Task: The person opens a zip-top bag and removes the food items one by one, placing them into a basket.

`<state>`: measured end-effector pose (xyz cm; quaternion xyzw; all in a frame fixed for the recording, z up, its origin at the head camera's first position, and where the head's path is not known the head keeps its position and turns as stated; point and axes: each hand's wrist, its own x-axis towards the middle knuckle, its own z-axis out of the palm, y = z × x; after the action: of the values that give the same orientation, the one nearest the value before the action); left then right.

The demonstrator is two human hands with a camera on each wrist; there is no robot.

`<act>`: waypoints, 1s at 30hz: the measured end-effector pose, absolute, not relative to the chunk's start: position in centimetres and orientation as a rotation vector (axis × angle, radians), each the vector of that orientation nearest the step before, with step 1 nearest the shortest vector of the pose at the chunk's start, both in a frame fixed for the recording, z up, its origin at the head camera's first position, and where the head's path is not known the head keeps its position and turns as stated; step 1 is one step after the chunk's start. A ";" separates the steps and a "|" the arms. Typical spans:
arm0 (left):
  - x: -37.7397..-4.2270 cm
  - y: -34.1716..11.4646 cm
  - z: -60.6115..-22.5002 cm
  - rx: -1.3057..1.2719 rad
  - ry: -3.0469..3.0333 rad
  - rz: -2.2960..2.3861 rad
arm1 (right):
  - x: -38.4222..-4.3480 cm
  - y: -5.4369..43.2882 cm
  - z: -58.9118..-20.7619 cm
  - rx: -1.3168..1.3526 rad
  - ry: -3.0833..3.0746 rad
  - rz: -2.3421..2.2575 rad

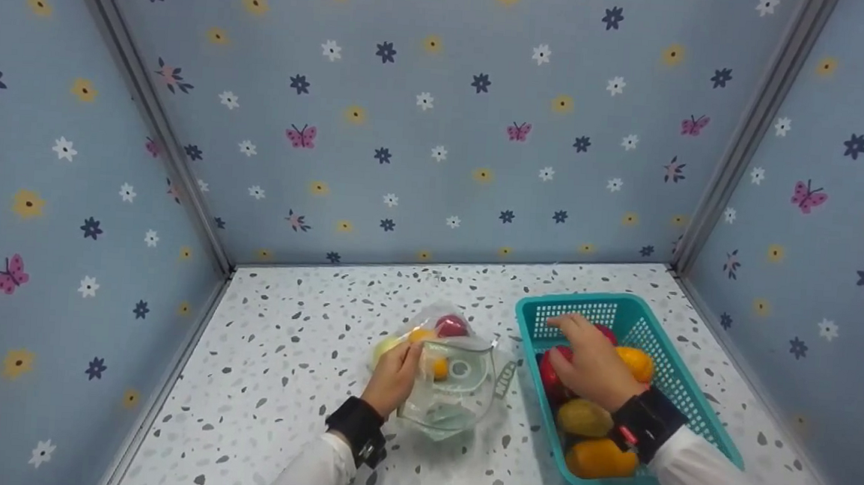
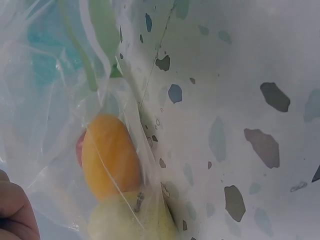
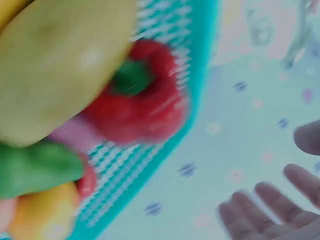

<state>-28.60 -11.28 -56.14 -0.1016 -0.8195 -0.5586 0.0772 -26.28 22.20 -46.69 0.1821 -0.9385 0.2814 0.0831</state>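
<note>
My left hand (image 1: 392, 379) grips the edge of a clear plastic bag (image 1: 448, 408), its mouth spread toward me. Inside the bag lie a red round fruit (image 1: 451, 325), an orange-yellow oval fruit (image 2: 111, 157) and a pale yellow-green one (image 2: 122, 220). My right hand (image 1: 595, 363) is over a teal basket (image 1: 528, 331), fingers extended and nothing in them. In the right wrist view, the basket holds a red bell pepper (image 3: 145, 107), a green pepper-like piece (image 3: 37, 170) and a large yellowish oval fruit (image 3: 60, 70).
More yellow and orange produce (image 1: 602, 459) fills the near end of the basket. The speckled white tabletop (image 1: 282, 368) meets flower-patterned panels (image 1: 439, 123) at the back and both sides.
</note>
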 end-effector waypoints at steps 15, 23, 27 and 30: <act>-28.9 -11.7 -55.7 -0.195 -2.464 -1.620 | -24.4 11.9 -47.2 1.085 -2.695 0.839; -28.9 -12.6 -55.9 -0.168 -2.441 -1.618 | -25.4 8.7 -49.6 1.116 -2.733 0.819; -29.0 -13.0 -55.8 -0.124 -2.433 -1.590 | -26.0 8.0 -50.8 1.119 -2.783 0.681; -29.1 -13.1 -55.8 -0.097 -2.426 -1.573 | -26.4 7.8 -51.6 1.072 -2.870 0.553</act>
<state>-29.10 -13.08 -55.79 -0.0334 -0.8321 -0.5396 0.1238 -26.41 7.78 -51.64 0.3443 -0.9218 0.1777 0.0142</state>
